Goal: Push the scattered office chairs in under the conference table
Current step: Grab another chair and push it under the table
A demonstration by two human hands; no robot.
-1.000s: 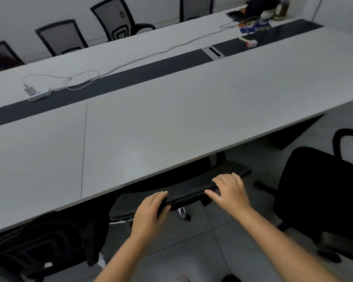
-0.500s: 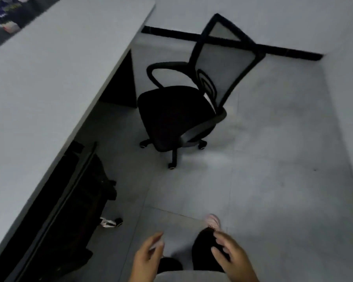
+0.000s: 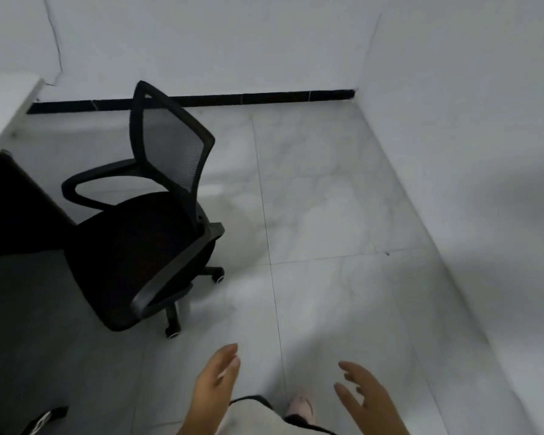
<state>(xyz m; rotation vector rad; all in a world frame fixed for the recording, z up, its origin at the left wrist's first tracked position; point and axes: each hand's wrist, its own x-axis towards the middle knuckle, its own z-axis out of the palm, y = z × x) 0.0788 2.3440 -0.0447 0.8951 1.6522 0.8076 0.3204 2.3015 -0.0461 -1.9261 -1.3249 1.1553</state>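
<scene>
A black office chair with a mesh back and looped armrests stands on the tiled floor, away from the table, its seat turned left toward the table's end. Only a corner of the white conference table shows at the upper left, with its dark end panel below. My left hand is low in the view, below and to the right of the chair, fingers apart and empty. My right hand hovers further right, also open and empty. Neither hand touches the chair.
White walls meet in a corner at the upper right, with a black skirting strip along the far wall. Pale floor tiles spread to the right of the chair. My foot shows at the bottom. A dark chair part peeks in at the bottom left.
My hands let go of the chair back under the table. The view swung right toward the loose chair, which now looks nearer. Both hands stay open.
</scene>
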